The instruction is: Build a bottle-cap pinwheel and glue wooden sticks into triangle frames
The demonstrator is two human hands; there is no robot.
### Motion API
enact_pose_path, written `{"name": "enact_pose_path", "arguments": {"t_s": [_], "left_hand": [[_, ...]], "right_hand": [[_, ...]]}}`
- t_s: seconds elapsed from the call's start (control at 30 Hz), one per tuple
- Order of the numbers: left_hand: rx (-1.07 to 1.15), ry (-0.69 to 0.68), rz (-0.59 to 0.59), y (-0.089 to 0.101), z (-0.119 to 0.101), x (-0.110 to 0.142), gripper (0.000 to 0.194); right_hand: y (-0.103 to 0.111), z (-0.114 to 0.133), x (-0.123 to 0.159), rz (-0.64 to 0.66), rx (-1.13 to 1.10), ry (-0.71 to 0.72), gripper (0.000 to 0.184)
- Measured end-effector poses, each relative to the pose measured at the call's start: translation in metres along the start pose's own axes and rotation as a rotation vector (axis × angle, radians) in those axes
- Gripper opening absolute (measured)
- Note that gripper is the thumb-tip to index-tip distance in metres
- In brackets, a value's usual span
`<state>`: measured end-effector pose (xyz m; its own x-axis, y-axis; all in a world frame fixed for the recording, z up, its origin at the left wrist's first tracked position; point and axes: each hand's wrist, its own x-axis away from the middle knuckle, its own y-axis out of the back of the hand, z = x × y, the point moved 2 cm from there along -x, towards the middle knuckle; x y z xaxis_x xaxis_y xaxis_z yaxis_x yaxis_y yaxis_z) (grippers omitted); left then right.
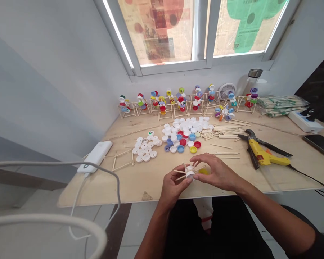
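Note:
Near the table's front edge, my left hand (172, 186) grips a white bottle cap hub (190, 175) with several thin wooden sticks (179, 171) fanning out from it like spokes. From the other side my right hand (215, 172) holds the same hub, its thumb against the cap and its fingers among the sticks. Just beside the right fingers, partly covered by them, is a yellow cap (203, 171). Beyond the hands lies a heap of white, red and blue bottle caps (183, 142). Loose wooden sticks (226, 155) rest to the right of it.
A yellow glue gun (267, 156) and black-handled cutters (270, 144) lie at right, near a phone (321, 145) and a power strip (305, 122). Stick frames with coloured cap wheels (162, 108) line the wall. A white power bank (95, 156) and its cable (116, 180) are at left.

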<state>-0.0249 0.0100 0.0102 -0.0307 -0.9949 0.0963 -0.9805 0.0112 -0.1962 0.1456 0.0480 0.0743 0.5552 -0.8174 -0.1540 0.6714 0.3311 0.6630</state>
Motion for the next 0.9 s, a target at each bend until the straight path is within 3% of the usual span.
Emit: {"name": "enact_pose_path", "arguments": {"t_s": [0.2,0.4,0.9], "left_hand": [[0.034,-0.008,-0.005,0.005,0.003,-0.003,0.053],[0.107,-0.029,0.04,0.005,0.001,-0.003,0.04],[0.155,0.023,0.031,0.001,-0.008,0.001,0.043]], "right_hand": [[-0.006,0.005,0.002,-0.041,-0.005,-0.05,0.03],[-0.015,0.003,0.004,-0.156,-0.068,-0.103,0.034],[-0.025,-0.003,0.009,-0.169,-0.148,-0.131,0.038]]}}
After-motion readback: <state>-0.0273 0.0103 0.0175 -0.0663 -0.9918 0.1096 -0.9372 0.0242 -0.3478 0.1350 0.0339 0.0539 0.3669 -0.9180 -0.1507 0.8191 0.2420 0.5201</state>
